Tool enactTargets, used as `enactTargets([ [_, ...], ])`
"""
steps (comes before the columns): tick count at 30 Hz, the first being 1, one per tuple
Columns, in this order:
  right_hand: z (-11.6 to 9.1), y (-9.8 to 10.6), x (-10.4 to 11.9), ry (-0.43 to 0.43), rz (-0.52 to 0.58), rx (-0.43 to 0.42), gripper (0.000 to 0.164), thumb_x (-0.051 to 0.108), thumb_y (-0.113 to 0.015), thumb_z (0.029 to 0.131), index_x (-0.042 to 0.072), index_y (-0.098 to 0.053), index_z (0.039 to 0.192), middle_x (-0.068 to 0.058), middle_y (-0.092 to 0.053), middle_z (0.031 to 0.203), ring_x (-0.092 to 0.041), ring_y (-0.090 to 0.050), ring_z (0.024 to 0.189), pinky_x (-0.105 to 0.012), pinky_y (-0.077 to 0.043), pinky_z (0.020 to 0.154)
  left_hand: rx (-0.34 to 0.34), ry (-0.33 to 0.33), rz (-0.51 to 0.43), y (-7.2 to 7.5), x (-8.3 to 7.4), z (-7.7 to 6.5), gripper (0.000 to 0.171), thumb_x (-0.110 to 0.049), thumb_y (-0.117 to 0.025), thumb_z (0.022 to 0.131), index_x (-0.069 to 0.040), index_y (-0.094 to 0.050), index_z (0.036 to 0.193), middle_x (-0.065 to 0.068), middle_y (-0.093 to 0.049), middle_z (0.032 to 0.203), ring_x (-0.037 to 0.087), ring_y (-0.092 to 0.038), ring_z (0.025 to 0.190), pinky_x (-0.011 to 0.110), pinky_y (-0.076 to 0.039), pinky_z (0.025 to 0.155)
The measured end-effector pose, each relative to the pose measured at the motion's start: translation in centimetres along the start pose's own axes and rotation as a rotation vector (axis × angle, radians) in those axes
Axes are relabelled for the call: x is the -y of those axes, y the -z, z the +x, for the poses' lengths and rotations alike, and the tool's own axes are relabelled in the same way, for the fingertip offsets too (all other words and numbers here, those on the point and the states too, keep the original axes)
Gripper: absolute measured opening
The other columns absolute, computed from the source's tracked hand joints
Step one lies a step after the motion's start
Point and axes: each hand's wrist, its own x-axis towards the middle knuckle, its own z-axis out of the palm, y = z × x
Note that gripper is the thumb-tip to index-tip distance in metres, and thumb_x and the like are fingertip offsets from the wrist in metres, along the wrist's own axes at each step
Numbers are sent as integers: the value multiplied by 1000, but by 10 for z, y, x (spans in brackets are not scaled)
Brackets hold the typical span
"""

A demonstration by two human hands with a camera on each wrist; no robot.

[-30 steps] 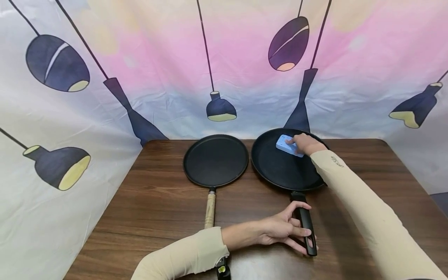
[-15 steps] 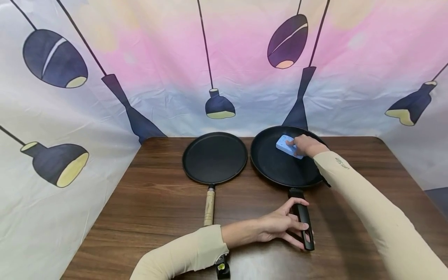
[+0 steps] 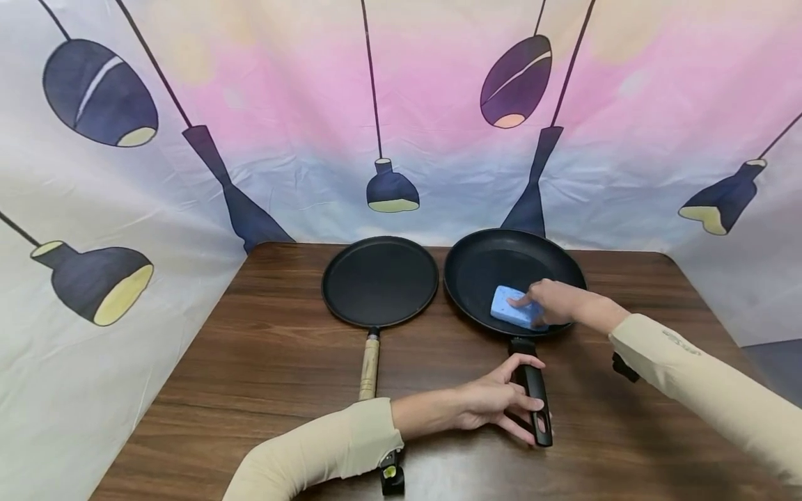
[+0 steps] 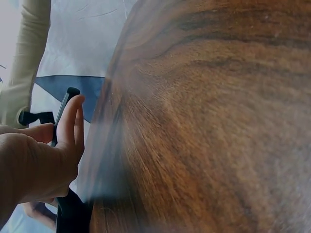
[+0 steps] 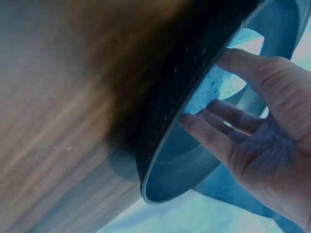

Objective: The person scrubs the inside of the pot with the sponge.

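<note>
A black frying pan (image 3: pixel 482 264) sits at the right of the table's far side, its black handle (image 3: pixel 534 384) pointing toward me. My left hand (image 3: pixel 491 402) grips that handle, thumb and fingers on either side of it, as the left wrist view also shows. Inside the pan, at its near right part, lies a blue sponge (image 3: pixel 509 307). My right hand (image 3: pixel 554 303) pinches the sponge between thumb and fingers against the pan's surface. In the right wrist view the sponge (image 5: pixel 216 87) shows behind the pan's rim, with the thumb and fingertips on it.
Left of the frying pan lies a flat black griddle pan (image 3: pixel 381 282) with a wooden handle (image 3: pixel 370 365), partly covered by my left forearm. Both stand on a brown wooden table (image 3: pixel 250 390). A cloth backdrop (image 3: pixel 282 104) printed with lamps hangs behind.
My right hand has brought the sponge from the far middle of the pan toward its near edge. The left hand keeps its hold on the handle. The head view has shifted slightly.
</note>
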Motion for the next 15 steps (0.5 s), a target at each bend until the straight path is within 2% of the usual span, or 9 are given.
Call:
enactTargets([
  [2, 0, -1, 2, 36, 7, 4, 60, 12, -84, 85, 9, -62, 140, -16, -67, 105, -38, -65, 104, -43, -62, 84, -2, 1, -2, 1, 0, -1, 56, 6, -57, 100, -34, -45, 137, 19, -64, 106, 45, -70, 106, 65, -55, 92],
  [4, 4, -1, 1, 58, 19, -5, 60, 11, -85, 83, 9, -63, 139, -16, -67, 109, -38, -65, 105, -42, -62, 83, 5, 3, -11, 3, 0, -2, 56, 6, -57, 100, -34, -45, 138, 19, -63, 106, 47, -69, 108, 66, -54, 94],
  [7, 16, 3, -7, 52, 45, -21, 61, 10, -84, 83, 7, -62, 140, -19, -66, 113, -37, -65, 104, -42, -62, 82, 20, 13, -15, 4, -1, -4, 56, 5, -56, 101, -35, -44, 138, 17, -60, 106, 50, -67, 112, 67, -52, 96],
  [10, 33, 8, -22, 0, 60, -34, 62, 6, -82, 85, 5, -59, 142, -26, -63, 120, -43, -62, 110, -47, -60, 88, 33, 27, -12, 4, -2, -4, 54, 5, -54, 102, -36, -43, 136, 16, -62, 105, 53, -64, 116, 67, -51, 98],
  [15, 61, 15, -51, -147, 93, -41, 62, -3, -73, 90, 3, -51, 147, -38, -49, 141, -55, -45, 132, -57, -53, 100, 33, 44, -13, 0, -2, -2, 54, 6, -53, 102, -37, -43, 133, 16, -63, 104, 55, -61, 119, 68, -48, 99],
])
